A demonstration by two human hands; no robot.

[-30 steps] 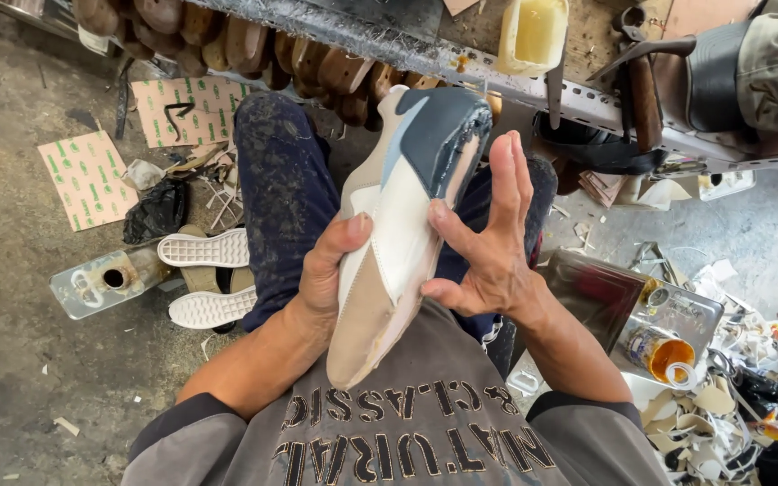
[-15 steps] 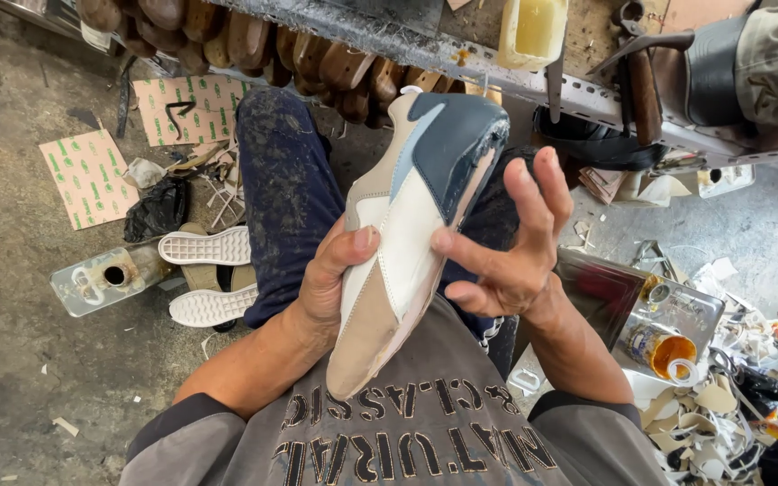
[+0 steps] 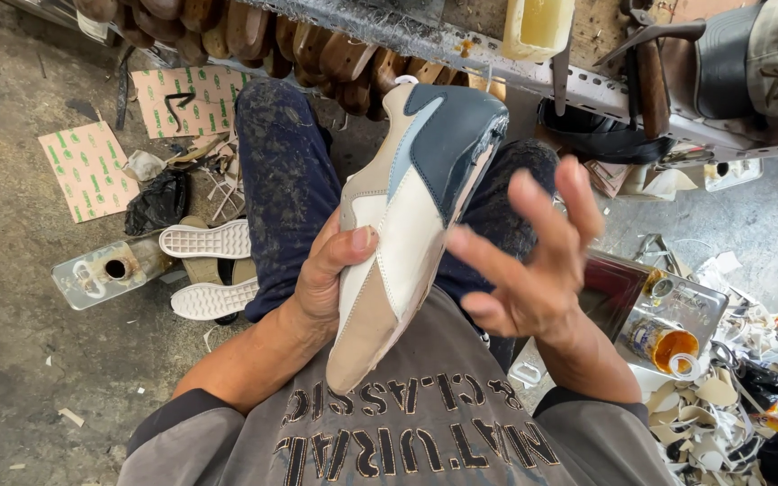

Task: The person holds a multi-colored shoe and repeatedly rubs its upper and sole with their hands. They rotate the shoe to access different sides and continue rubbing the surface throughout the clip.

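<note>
Fingers of left hand grip cream-tan-navy shoe upper, toe up.

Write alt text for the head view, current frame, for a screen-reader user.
Seen from above, a seated person's left hand grips a cream, tan and navy shoe upper against their lap, while the right hand hangs open beside it, fingers spread, not touching. White soles and scraps lie on the concrete floor; an open glue tin sits at right.
</note>
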